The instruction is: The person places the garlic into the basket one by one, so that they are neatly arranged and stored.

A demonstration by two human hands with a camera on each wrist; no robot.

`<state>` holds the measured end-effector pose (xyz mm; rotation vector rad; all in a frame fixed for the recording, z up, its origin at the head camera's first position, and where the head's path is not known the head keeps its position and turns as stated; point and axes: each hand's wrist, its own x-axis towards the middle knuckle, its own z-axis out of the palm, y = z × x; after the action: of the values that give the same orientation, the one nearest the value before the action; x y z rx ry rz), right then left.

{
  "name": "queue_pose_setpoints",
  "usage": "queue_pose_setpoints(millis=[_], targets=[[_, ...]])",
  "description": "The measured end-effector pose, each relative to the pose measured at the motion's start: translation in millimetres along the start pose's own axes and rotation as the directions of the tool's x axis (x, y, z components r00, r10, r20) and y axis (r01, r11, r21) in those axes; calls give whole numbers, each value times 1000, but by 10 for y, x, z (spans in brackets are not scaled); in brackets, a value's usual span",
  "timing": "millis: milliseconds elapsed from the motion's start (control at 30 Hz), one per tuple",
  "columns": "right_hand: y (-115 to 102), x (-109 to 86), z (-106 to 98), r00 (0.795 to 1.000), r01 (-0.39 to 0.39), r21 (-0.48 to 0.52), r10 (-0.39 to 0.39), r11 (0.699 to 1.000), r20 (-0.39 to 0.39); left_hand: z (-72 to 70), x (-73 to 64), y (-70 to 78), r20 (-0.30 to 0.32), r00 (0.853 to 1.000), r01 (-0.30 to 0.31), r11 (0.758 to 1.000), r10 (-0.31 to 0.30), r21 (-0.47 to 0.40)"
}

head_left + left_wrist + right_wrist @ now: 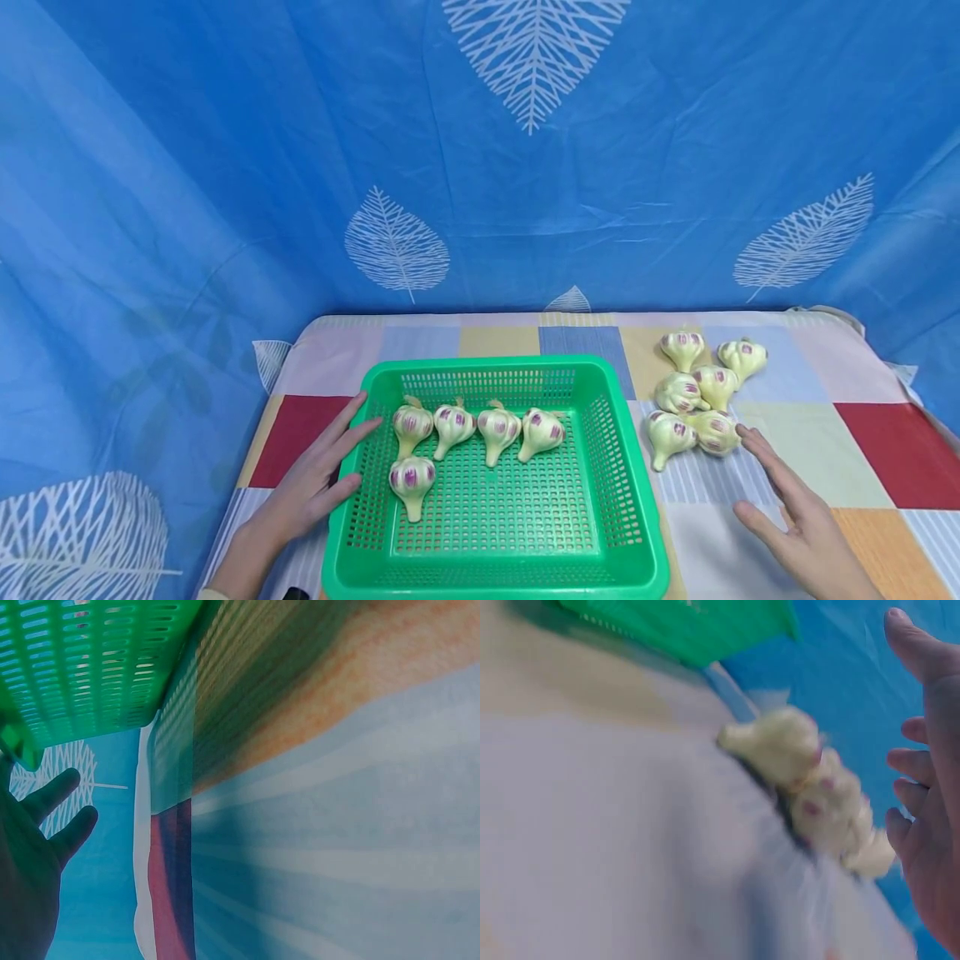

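Green plastic lies right beside the fingers of the left hand (307,482), which are straight and parted, gripping nothing, at the left rim of a slotted basket (487,363); whether they touch it cannot be told. The right hand (813,529) has its fingers extended and its thumb well apart, likewise with nothing in hold, the foremost fingertip just beside one of six garlic bulbs (715,435) clustered on the tabletop (780,450), to the right of the basket. Five more bulbs (498,427) sit inside it: four in a row toward the far side, one in front of the leftmost. Purple streaks mark their pale skins. Patchwork cloth in red, orange, blue, cream and stripes covers the tabletop. Beyond hangs a blue sheet (637,125) printed with white leaf outlines.
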<state>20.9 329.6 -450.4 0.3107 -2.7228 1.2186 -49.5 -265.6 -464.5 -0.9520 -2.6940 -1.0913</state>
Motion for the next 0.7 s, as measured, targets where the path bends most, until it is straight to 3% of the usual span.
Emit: queue_pose_setpoints(millis=[100, 200, 300, 367, 433, 567, 700], targets=[[135, -92, 7, 998, -50, 73, 51, 996, -21, 2, -1, -6, -2, 1000, -7, 1000, 7, 5], [259, -170, 31, 982, -178, 123, 184, 976, -37, 0, -2, -11, -4, 1000, -11, 1000, 11, 11], [359, -204, 97, 929, -355, 139, 366, 925, -61, -13, 0, -8, -4, 1000, -13, 1000, 13, 14], [405, -190, 163, 895, -424, 150, 439, 893, -84, -18, 3, -5, -2, 1000, -8, 1000, 9, 11], [425, -141, 242, 881, -439, 156, 458, 885, -121, -20, 6, -4, 0, 1000, -4, 1000, 4, 8], [413, 18, 368, 890, -386, 182, 417, 904, -183, -14, 5, -3, 2, 1000, 7, 1000, -7, 10], [398, 175, 426, 900, -363, 191, 396, 912, -183, -4, 3, 1, 3, 1000, 10, 1000, -10, 18]])
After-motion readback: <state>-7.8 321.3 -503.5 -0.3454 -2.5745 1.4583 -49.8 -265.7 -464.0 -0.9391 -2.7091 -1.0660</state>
